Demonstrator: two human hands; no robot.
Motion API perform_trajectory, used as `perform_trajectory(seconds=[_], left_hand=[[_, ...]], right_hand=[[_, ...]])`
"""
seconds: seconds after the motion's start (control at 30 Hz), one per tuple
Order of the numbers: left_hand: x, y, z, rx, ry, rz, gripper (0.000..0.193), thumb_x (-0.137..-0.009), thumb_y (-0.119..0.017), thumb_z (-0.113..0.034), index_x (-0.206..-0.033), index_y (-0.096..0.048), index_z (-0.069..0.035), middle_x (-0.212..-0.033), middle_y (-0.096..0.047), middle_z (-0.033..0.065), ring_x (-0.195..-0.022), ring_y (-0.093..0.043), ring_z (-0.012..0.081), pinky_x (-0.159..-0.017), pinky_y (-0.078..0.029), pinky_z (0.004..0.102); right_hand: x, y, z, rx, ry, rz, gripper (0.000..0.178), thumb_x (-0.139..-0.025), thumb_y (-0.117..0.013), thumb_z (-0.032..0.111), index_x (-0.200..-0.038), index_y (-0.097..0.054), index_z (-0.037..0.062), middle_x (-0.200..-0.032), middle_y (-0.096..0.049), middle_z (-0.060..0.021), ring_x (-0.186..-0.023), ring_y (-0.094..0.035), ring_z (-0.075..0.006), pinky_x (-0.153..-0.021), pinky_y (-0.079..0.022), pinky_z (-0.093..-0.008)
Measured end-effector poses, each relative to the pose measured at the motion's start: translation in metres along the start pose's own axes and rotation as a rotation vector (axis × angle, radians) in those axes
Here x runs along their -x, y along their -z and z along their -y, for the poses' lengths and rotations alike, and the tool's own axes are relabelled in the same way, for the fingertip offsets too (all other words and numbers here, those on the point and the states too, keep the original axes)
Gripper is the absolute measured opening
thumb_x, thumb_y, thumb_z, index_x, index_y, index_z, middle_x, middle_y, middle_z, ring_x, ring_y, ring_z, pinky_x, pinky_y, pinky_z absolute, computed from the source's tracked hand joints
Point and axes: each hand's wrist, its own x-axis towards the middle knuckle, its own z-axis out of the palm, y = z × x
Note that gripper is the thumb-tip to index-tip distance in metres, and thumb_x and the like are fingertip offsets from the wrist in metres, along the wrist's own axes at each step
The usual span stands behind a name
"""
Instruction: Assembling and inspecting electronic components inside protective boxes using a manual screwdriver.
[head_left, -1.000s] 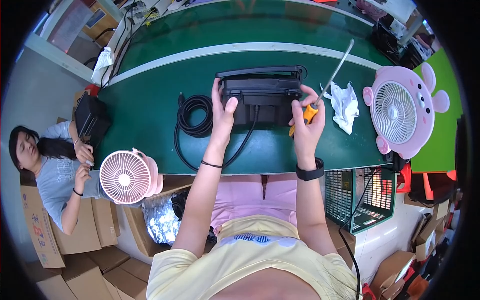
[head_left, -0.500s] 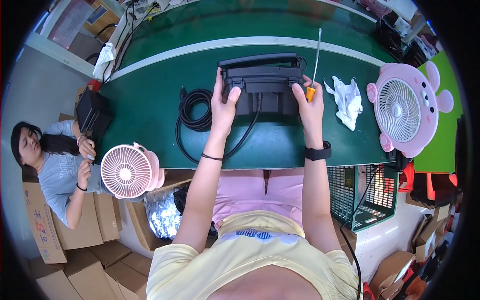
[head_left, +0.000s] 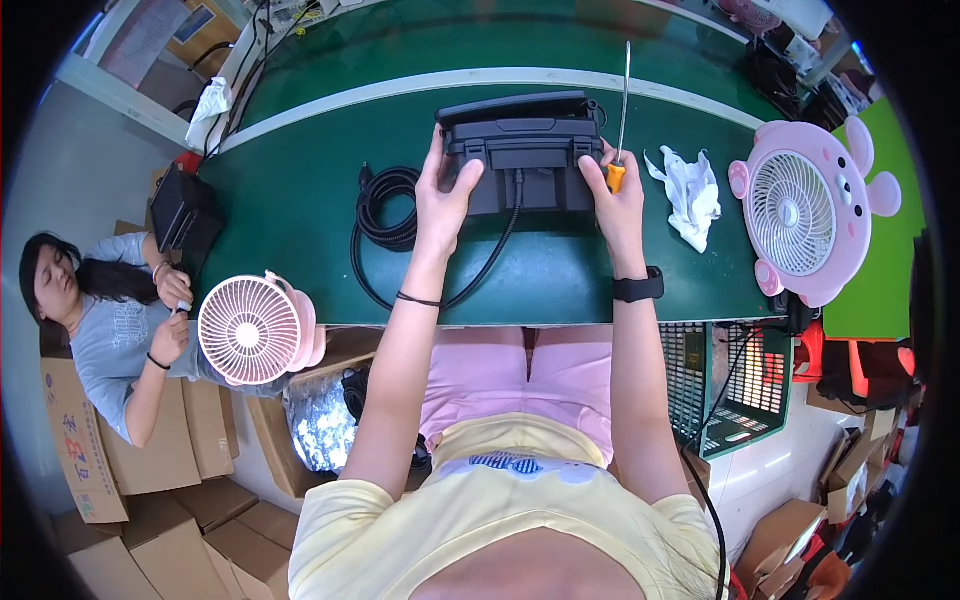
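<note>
A black hard plastic case point(head_left: 535, 150) with latches and a top handle is between my two hands over the green bench. My left hand point(head_left: 443, 205) grips its left end, thumb on the front and fingers behind. At the right end, my right hand point(head_left: 622, 205) holds the case with its thumb pressed near a latch. The same hand also keeps a screwdriver point(head_left: 616, 179) by its orange handle, its long metal shaft pointing up and away. From the case's front a black cable point(head_left: 387, 232) loops down and left into a coil on the bench.
Crumpled white tissue point(head_left: 690, 200) and a pink animal-shaped fan point(head_left: 805, 215) are to the right on the bench point(head_left: 560, 280). A smaller pink fan point(head_left: 250, 330) and a black box point(head_left: 185, 212) stand left, beside a co-worker point(head_left: 115, 320). Below right is a green crate point(head_left: 735, 435).
The whole view has shifted slightly. The case looks tilted a little, with more of its front below the handle showing. Both hands keep their hold, and the screwdriver stays in the right.
</note>
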Motion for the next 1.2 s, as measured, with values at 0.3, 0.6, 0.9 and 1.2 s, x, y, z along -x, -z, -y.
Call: perform_trajectory(seconds=[0.3, 0.6, 0.9, 1.2], left_hand=[[0.017, -0.004, -0.002, -0.017, -0.056, -0.017, 0.087, -0.092, -0.074, -0.021, -0.16, -0.021, -0.009, -0.148, -0.045, 0.0183, -0.13, -0.052, 0.0267, -0.106, -0.045, 0.0364], [0.046, -0.014, -0.028, -0.973, -0.811, -0.165, 0.091, -0.068, -0.089, -0.031, -0.145, -0.045, -0.012, -0.152, -0.036, 0.022, -0.139, -0.037, 0.0428, -0.112, -0.034, 0.0542], [-0.023, -0.045, -0.053, -1.25, -0.918, 0.163, 0.08, -0.072, -0.084, -0.037, -0.143, -0.051, -0.02, -0.139, -0.05, 0.0125, -0.132, -0.044, 0.0339, -0.111, -0.031, 0.0544], [-0.051, -0.042, -0.044, -1.261, -0.75, 0.182, 0.065, -0.074, -0.081, -0.044, -0.132, -0.063, -0.022, -0.134, -0.055, 0.0106, -0.129, -0.048, 0.0304, -0.107, -0.033, 0.0504]], right_hand=[[0.003, -0.002, -0.003, -0.086, -0.022, -0.007, 0.04, -0.089, -0.079, 0.032, -0.095, -0.046, 0.0079, -0.132, -0.063, -0.0139, -0.109, -0.063, -0.0181, -0.091, -0.052, -0.0287], [0.014, 0.003, 0.002, -0.09, -0.012, -0.013, 0.036, -0.09, -0.077, 0.027, -0.092, -0.047, 0.0082, -0.137, -0.061, -0.0147, -0.109, -0.061, -0.0154, -0.091, -0.052, -0.0272], [0.009, 0.002, 0.008, -0.026, -0.078, 0.005, 0.031, -0.093, -0.072, 0.029, -0.09, -0.049, 0.0083, -0.128, -0.067, -0.0112, -0.066, -0.055, -0.0041, -0.049, -0.042, -0.018], [0.003, 0.009, -0.001, 0.186, 0.238, -0.103, 0.026, -0.095, -0.071, 0.025, -0.094, -0.055, 0.0044, -0.097, -0.072, -0.0109, -0.066, -0.06, -0.0123, -0.059, -0.049, -0.0273]])
